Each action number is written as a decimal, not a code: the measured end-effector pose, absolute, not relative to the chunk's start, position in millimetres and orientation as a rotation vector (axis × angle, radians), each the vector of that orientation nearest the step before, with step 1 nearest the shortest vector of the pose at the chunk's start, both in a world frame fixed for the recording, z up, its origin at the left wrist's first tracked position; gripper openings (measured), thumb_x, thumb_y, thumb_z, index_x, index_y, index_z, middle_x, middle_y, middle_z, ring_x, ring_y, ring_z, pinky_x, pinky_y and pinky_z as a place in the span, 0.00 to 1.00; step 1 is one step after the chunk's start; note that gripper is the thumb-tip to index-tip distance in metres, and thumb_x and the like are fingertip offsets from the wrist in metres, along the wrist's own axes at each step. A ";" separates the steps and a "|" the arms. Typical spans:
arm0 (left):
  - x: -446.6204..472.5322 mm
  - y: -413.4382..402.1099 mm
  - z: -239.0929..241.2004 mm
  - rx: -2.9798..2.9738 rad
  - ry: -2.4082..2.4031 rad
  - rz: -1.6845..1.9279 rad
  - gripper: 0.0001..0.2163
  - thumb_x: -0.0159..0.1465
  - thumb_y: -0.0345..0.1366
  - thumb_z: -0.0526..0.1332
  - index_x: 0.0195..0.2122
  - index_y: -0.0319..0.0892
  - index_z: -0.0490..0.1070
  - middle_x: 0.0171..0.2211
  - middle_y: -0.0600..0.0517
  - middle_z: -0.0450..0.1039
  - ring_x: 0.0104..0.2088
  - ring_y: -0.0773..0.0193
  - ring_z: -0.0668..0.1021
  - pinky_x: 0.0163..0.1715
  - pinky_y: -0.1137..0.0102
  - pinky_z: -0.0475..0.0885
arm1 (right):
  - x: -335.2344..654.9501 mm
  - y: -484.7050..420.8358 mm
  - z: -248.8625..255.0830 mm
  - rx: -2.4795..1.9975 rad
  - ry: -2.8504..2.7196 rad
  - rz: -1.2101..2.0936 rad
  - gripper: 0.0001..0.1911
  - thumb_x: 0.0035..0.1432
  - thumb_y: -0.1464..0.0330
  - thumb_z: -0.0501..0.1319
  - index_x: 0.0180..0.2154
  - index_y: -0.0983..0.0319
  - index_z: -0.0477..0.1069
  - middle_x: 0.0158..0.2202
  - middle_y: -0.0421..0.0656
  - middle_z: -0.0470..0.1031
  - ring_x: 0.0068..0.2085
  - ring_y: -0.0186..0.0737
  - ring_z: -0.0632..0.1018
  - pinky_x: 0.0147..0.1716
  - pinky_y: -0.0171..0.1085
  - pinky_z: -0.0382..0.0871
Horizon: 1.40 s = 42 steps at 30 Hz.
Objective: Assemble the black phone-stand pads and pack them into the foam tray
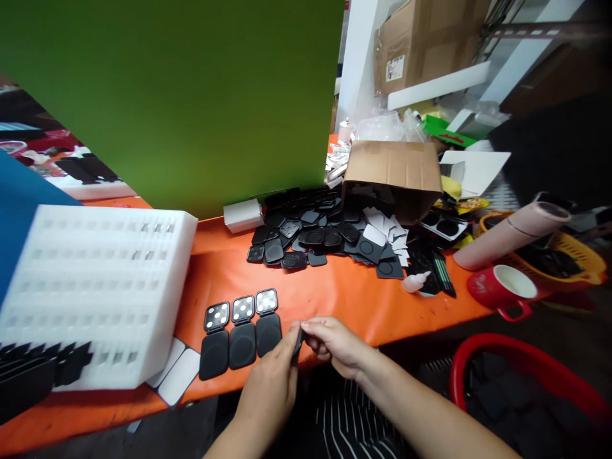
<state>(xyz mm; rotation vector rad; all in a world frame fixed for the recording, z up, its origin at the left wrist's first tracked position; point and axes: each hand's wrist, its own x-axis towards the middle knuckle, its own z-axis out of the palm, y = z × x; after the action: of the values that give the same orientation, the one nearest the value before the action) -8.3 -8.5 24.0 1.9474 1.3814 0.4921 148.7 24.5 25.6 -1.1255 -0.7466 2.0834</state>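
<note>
Both hands meet at the front edge of the orange table. My left hand and my right hand pinch one small black square part between their fingertips, held edge-on. Just left of them lie three opened black cases in a row, each with a black pad below and a lid with white dots above. Farther back a heap of the same black square parts spreads across the table.
A white foam tray with slots lies at left, black parts stacked at its near end. A green board stands behind. A tipped cardboard box, red mug, pink roll, yellow basket and red basket crowd the right.
</note>
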 end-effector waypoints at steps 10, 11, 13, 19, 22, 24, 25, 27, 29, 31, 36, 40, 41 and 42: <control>7.1 5.2 25.9 0.745 1.190 0.817 0.22 0.57 0.45 0.57 0.49 0.38 0.63 0.42 0.44 0.72 0.40 0.53 0.75 0.38 0.63 0.70 | 158.3 29.4 35.0 -1.132 -0.875 1.907 0.18 0.59 0.55 0.46 0.33 0.62 0.63 0.19 0.33 0.57 0.17 0.26 0.57 0.17 0.27 0.48; 6.6 4.9 25.3 0.797 1.208 0.812 0.22 0.57 0.44 0.57 0.49 0.37 0.64 0.43 0.44 0.72 0.42 0.53 0.74 0.40 0.63 0.69 | 158.0 27.3 39.3 -1.209 -1.042 1.800 0.16 0.60 0.57 0.46 0.32 0.62 0.63 0.21 0.35 0.60 0.20 0.27 0.62 0.20 0.28 0.53; 5.6 3.5 25.1 1.003 1.259 0.791 0.19 0.57 0.42 0.56 0.48 0.38 0.64 0.47 0.44 0.70 0.47 0.53 0.71 0.46 0.63 0.66 | 154.6 22.2 47.6 -1.344 -1.398 1.539 0.13 0.60 0.61 0.48 0.32 0.62 0.63 0.28 0.39 0.66 0.29 0.32 0.68 0.28 0.31 0.60; 6.7 1.0 32.0 1.554 1.400 0.557 0.22 0.63 0.37 0.48 0.57 0.39 0.53 0.50 0.41 0.66 0.50 0.52 0.69 0.47 0.60 0.64 | 140.3 14.1 58.3 -1.569 -2.018 0.964 0.10 0.61 0.68 0.47 0.35 0.63 0.65 0.35 0.44 0.69 0.37 0.38 0.70 0.39 0.37 0.61; 6.9 -0.6 29.3 1.695 1.461 0.448 0.24 0.63 0.35 0.46 0.59 0.34 0.48 0.54 0.36 0.61 0.52 0.51 0.67 0.48 0.58 0.62 | 141.4 13.9 59.0 -1.531 -2.147 0.889 0.11 0.61 0.69 0.46 0.35 0.63 0.66 0.34 0.45 0.70 0.37 0.38 0.70 0.40 0.37 0.61; 6.8 -2.8 25.9 1.762 1.448 0.417 0.23 0.63 0.35 0.45 0.59 0.32 0.49 0.55 0.34 0.57 0.53 0.51 0.65 0.49 0.57 0.61 | 144.1 14.3 59.3 -1.491 -2.141 0.917 0.11 0.60 0.68 0.48 0.34 0.63 0.67 0.32 0.44 0.70 0.36 0.37 0.70 0.38 0.35 0.60; 6.7 -4.0 24.5 1.781 1.435 0.416 0.23 0.63 0.35 0.45 0.58 0.32 0.50 0.56 0.34 0.57 0.54 0.51 0.65 0.49 0.57 0.61 | 145.2 14.6 59.1 -1.484 -2.113 0.941 0.11 0.60 0.67 0.49 0.32 0.63 0.67 0.31 0.43 0.70 0.35 0.36 0.70 0.37 0.34 0.60; 6.5 -5.9 23.0 1.776 1.402 0.426 0.22 0.63 0.35 0.46 0.58 0.34 0.52 0.55 0.35 0.58 0.53 0.51 0.66 0.49 0.57 0.61 | 145.9 15.5 57.4 -1.487 -2.026 1.010 0.10 0.58 0.66 0.51 0.29 0.63 0.67 0.29 0.41 0.69 0.32 0.34 0.69 0.33 0.33 0.59; 6.6 -6.1 22.9 1.715 1.364 0.461 0.21 0.62 0.35 0.47 0.56 0.35 0.55 0.53 0.36 0.62 0.52 0.52 0.67 0.49 0.57 0.62 | 144.4 17.1 53.2 -1.475 -1.909 1.091 0.10 0.56 0.66 0.53 0.26 0.63 0.66 0.26 0.39 0.68 0.29 0.32 0.67 0.30 0.32 0.57; 6.8 -3.4 23.0 1.587 1.325 0.546 0.19 0.62 0.37 0.48 0.54 0.37 0.58 0.50 0.38 0.66 0.52 0.52 0.67 0.49 0.58 0.62 | 142.3 19.9 46.7 -1.402 -1.741 1.241 0.11 0.55 0.65 0.54 0.25 0.63 0.65 0.25 0.38 0.66 0.28 0.31 0.65 0.28 0.31 0.56; 3.6 11.9 20.4 1.013 1.210 0.863 0.19 0.58 0.40 0.56 0.48 0.37 0.64 0.46 0.43 0.70 0.47 0.53 0.71 0.47 0.61 0.63 | 144.6 28.5 28.7 -1.151 -1.000 1.785 0.17 0.59 0.57 0.46 0.31 0.63 0.63 0.19 0.33 0.55 0.18 0.27 0.55 0.18 0.28 0.48; -2.4 16.7 21.4 0.855 1.172 0.877 0.18 0.59 0.43 0.56 0.45 0.36 0.67 0.38 0.45 0.74 0.39 0.55 0.75 0.38 0.65 0.69 | 150.6 26.0 22.6 -1.194 -0.959 1.910 0.14 0.57 0.59 0.52 0.31 0.63 0.63 0.22 0.35 0.59 0.18 0.25 0.58 0.16 0.27 0.50; -3.4 15.7 22.4 0.884 1.196 0.868 0.18 0.59 0.43 0.55 0.44 0.36 0.68 0.37 0.45 0.75 0.36 0.56 0.76 0.35 0.66 0.69 | 151.3 23.9 22.3 -1.217 -1.024 1.935 0.13 0.56 0.59 0.53 0.30 0.63 0.63 0.22 0.35 0.60 0.18 0.26 0.60 0.16 0.27 0.52; -4.1 14.0 23.6 0.934 1.230 0.855 0.17 0.59 0.44 0.55 0.44 0.36 0.68 0.35 0.46 0.75 0.35 0.56 0.76 0.33 0.67 0.70 | 151.7 21.7 22.4 -1.246 -1.088 1.954 0.14 0.56 0.58 0.53 0.30 0.63 0.63 0.22 0.35 0.61 0.18 0.26 0.61 0.16 0.27 0.53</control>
<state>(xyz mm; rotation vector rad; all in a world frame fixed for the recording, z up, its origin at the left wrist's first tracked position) -4.1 14.0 23.6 0.9345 1.2301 0.8547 151.7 21.7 22.4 -1.2461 -1.0884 1.9535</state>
